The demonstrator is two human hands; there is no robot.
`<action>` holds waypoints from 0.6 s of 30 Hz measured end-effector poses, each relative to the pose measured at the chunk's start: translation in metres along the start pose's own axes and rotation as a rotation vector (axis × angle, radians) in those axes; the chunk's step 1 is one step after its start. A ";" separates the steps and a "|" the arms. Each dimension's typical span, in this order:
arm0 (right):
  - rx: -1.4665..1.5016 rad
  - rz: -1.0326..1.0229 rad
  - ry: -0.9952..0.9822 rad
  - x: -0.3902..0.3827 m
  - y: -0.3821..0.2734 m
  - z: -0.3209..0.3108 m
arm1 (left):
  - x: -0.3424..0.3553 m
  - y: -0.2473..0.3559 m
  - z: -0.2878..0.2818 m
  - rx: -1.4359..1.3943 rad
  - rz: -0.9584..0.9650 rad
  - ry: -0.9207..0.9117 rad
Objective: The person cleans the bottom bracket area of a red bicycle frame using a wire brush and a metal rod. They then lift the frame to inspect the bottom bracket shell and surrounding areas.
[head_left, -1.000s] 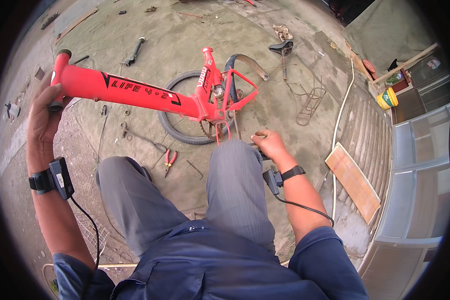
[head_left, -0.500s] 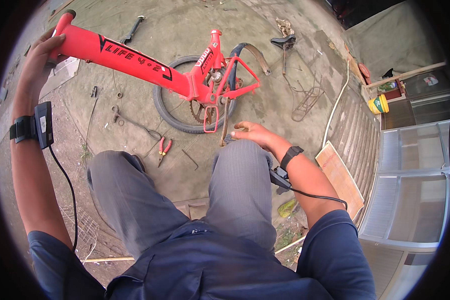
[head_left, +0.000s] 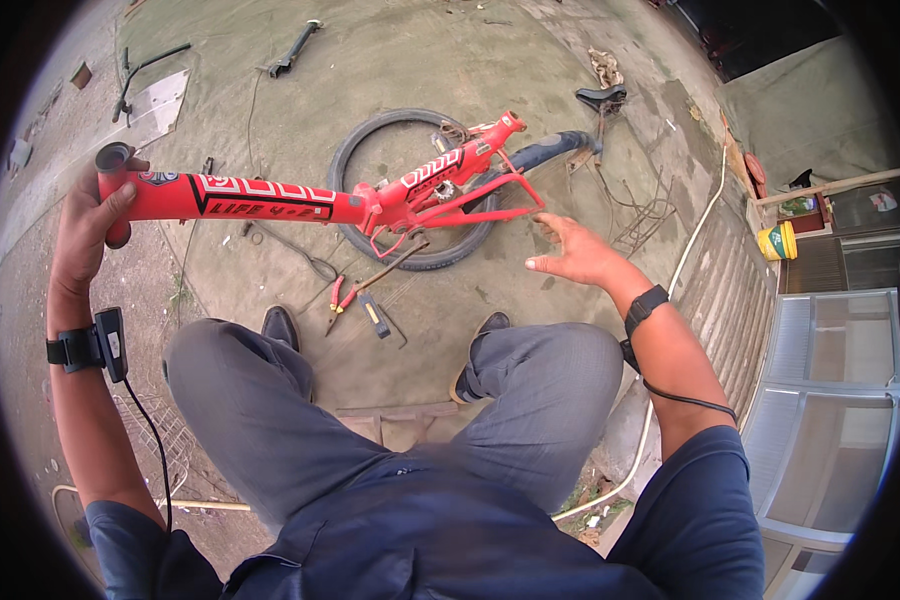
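A red bicycle frame (head_left: 270,200) is held tilted across the view, its thick tube toward the left. My left hand (head_left: 82,228) is closed round the head tube at that end. My right hand (head_left: 578,252) is open, fingers apart, beside the frame's rear end; whether a fingertip touches it I cannot tell. A brown, rusty crank arm (head_left: 398,264) sticks out from the frame toward me. Behind the frame a wheel with a black tyre (head_left: 450,262) lies on the ground, partly hidden.
Red-handled pliers (head_left: 338,298), a grey and yellow tool (head_left: 374,314) and a hex key (head_left: 399,332) lie near my shoes. Farther off are a black seat post (head_left: 295,48), a handlebar (head_left: 148,70), a saddle (head_left: 600,97) and a wire rack (head_left: 645,218). A yellow bucket (head_left: 776,241) stands right.
The frame has turned and levelled, its left end coming lower with my left hand. My right hand has moved up and right from my knee to the frame's rear. My right knee has swung outward.
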State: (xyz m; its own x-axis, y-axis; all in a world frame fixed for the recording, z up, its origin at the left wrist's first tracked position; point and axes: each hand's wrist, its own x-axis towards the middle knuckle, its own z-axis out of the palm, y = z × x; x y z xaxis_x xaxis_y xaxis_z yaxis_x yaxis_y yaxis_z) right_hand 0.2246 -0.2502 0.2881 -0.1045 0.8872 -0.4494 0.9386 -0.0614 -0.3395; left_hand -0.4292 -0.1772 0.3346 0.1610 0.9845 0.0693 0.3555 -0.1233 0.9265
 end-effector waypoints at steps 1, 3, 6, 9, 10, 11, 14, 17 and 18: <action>-0.057 -0.053 0.138 0.013 -0.003 -0.002 | -0.008 -0.007 0.004 0.032 -0.023 -0.021; -0.122 -0.113 0.371 0.041 -0.015 -0.009 | -0.023 -0.020 0.013 0.093 -0.117 0.024; -0.173 -0.102 0.425 0.090 -0.037 -0.019 | -0.031 -0.031 0.018 0.110 -0.138 0.064; -0.263 -0.074 0.271 0.121 -0.050 -0.008 | -0.031 -0.032 0.017 0.054 -0.135 0.088; -0.255 -0.060 0.273 0.130 -0.048 -0.011 | -0.032 -0.032 0.017 0.083 -0.172 0.077; -0.246 -0.035 0.264 0.138 -0.045 -0.013 | -0.032 -0.031 0.018 0.106 -0.187 0.088; -0.278 -0.049 0.240 0.154 -0.033 -0.007 | -0.037 -0.030 0.023 0.158 -0.186 0.123; -0.233 -0.049 0.271 0.163 -0.023 0.003 | -0.047 -0.027 0.030 0.209 -0.188 0.159; -0.237 -0.053 0.292 0.161 -0.019 0.007 | -0.050 -0.026 0.031 0.194 -0.172 0.164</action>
State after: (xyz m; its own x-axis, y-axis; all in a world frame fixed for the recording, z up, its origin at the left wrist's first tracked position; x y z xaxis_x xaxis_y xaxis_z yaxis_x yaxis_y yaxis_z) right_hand 0.1872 -0.1097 0.2169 -0.0892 0.9814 -0.1698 0.9880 0.0656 -0.1398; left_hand -0.4176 -0.2273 0.2956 -0.0622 0.9980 -0.0092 0.5367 0.0412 0.8428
